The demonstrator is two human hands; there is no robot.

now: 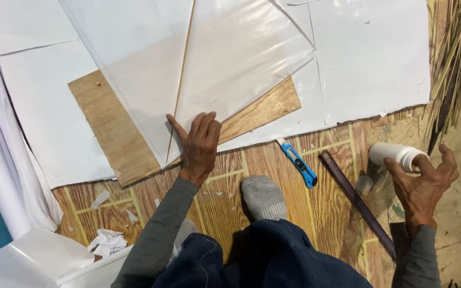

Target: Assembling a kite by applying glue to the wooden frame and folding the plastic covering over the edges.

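My left hand (pixel 199 143) lies flat, fingers spread, on the lower corner of a white kite-shaped paper sheet (pixel 225 58) with a thin stick along its middle. The sheet rests on a plywood board (pixel 116 125). My right hand (pixel 425 184) hovers at the right, fingers curled and apart, just touching or close to the open end of a white plastic bottle (pixel 393 153) lying on its side. A blue utility knife (pixel 298 162) lies on the floor between the hands, and a dark flat stick (pixel 356 200) runs diagonally beside it.
Large white sheets (pixel 369 58) cover the floor at the back and left. A bundle of thin bamboo strips (pixel 457 58) lies at the right edge. Crumpled paper (pixel 106 242) and small scraps sit at lower left. My grey-socked foot (pixel 263 197) rests on the wood-patterned floor.
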